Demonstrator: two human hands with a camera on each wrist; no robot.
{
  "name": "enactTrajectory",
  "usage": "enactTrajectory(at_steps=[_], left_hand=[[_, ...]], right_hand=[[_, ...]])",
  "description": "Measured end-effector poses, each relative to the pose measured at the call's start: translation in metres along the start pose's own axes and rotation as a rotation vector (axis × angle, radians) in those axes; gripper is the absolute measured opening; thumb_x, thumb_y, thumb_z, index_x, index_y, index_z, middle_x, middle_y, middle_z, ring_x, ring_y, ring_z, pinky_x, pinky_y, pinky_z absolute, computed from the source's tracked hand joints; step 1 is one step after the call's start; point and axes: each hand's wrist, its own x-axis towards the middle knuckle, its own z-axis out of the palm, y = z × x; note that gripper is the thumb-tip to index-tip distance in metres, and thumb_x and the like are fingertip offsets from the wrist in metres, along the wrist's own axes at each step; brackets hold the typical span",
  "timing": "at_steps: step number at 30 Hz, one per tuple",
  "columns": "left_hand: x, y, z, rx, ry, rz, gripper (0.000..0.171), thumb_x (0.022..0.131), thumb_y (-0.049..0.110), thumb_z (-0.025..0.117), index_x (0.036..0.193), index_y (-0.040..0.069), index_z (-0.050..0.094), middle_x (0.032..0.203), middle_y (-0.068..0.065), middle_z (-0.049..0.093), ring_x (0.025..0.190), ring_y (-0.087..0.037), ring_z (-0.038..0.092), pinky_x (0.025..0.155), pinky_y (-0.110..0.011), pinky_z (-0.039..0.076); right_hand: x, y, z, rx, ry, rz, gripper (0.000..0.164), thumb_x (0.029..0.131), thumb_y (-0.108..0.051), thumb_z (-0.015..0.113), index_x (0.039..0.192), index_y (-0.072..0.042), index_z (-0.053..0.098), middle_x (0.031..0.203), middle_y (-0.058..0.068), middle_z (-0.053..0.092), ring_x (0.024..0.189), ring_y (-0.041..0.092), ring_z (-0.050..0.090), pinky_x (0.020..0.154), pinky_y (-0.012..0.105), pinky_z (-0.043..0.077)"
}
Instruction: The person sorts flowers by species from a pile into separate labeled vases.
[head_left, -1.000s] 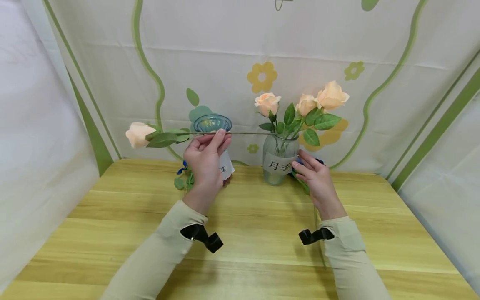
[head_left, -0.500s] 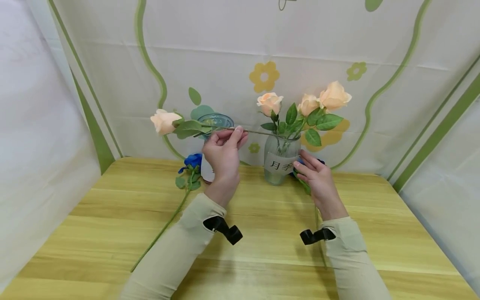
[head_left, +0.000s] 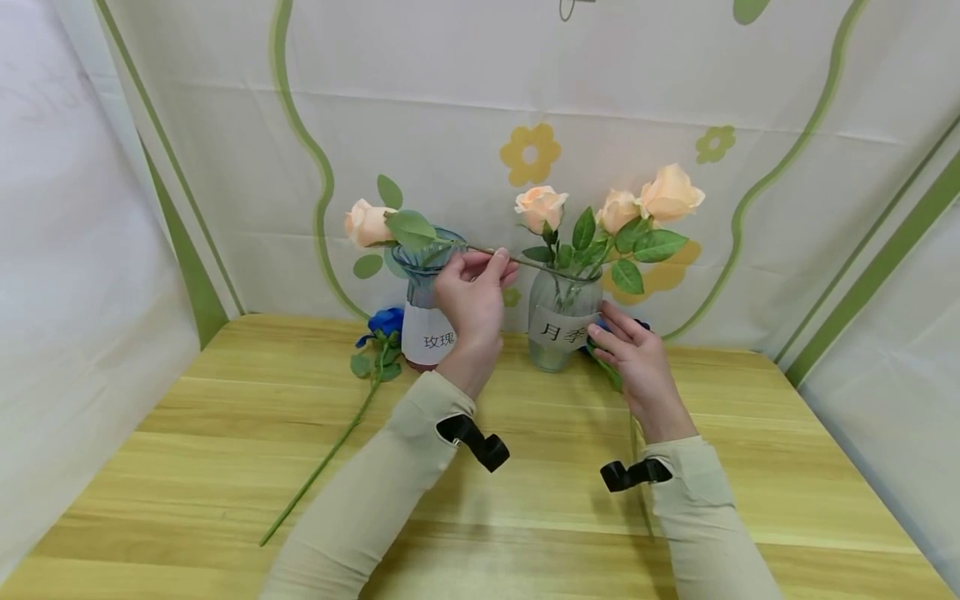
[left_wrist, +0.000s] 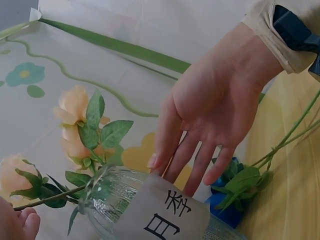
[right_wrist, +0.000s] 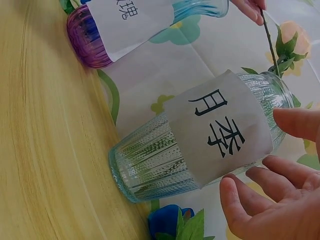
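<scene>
My left hand [head_left: 474, 304] pinches the thin stem of a peach rose [head_left: 369, 223] between thumb and fingers. The bloom points left over the blue glass vase [head_left: 424, 287], and the stem's end is at the mouth of the clear glass vase [head_left: 551, 350]. Several peach roses [head_left: 671, 193] stand in that clear vase, which bears a white label [right_wrist: 220, 130]. Beside its right side is my right hand [head_left: 641, 371], with fingers loosely extended at the glass; in the left wrist view, its fingertips meet the label's edge. Part of the left hand [left_wrist: 20, 225] shows at that view's corner.
A blue rose [head_left: 386, 323] lies on the wooden table [head_left: 525, 500] left of the blue vase, its stem toward the front. Another blue rose [right_wrist: 170, 221] lies behind my right hand. A printed cloth wall [head_left: 420, 150] stands close behind the vases.
My left hand has moved right, bringing the peach rose along. The bloom has risen, so the stem slopes down toward the clear vase. My right hand has stayed nearly still.
</scene>
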Motion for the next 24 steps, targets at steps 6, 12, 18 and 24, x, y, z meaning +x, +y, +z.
enactTrajectory(at_steps=[6,12,18,24], left_hand=[[0.001,-0.005,0.007,0.025,-0.026,-0.003,0.013,0.093,0.0,0.079,0.085,0.0,0.069,0.089,-0.016,0.077,0.078,-0.023,0.08,0.079,-0.033,0.067],[-0.001,-0.014,0.015,0.104,-0.055,0.027,0.011,0.096,0.005,0.077,0.091,-0.002,0.072,0.093,-0.021,0.079,0.083,-0.028,0.081,0.077,-0.029,0.066],[-0.005,-0.023,0.022,0.207,-0.05,0.057,0.013,0.096,0.012,0.08,0.092,0.0,0.076,0.09,-0.016,0.081,0.079,-0.019,0.079,0.075,-0.026,0.065],[-0.009,-0.03,0.028,0.363,-0.065,0.061,0.014,0.093,0.021,0.084,0.098,0.008,0.083,0.091,-0.009,0.081,0.08,-0.013,0.074,0.074,-0.026,0.06]], right_hand=[[0.0,0.0,0.0,0.001,-0.002,-0.006,0.07,0.107,-0.029,0.065,0.167,-0.015,0.033,0.176,0.006,0.029,0.155,0.02,0.045,0.099,0.015,0.054],[-0.001,0.0,0.0,-0.002,-0.007,-0.008,0.071,0.107,-0.029,0.065,0.168,-0.014,0.032,0.176,0.007,0.029,0.156,0.021,0.043,0.098,0.015,0.053],[-0.001,0.0,0.0,0.001,0.002,-0.003,0.07,0.107,-0.029,0.065,0.167,-0.015,0.034,0.176,0.006,0.031,0.157,0.021,0.042,0.103,0.019,0.053],[-0.002,0.0,0.001,0.014,0.015,0.009,0.068,0.107,-0.029,0.066,0.166,-0.016,0.036,0.175,0.004,0.032,0.156,0.02,0.042,0.103,0.019,0.053]])
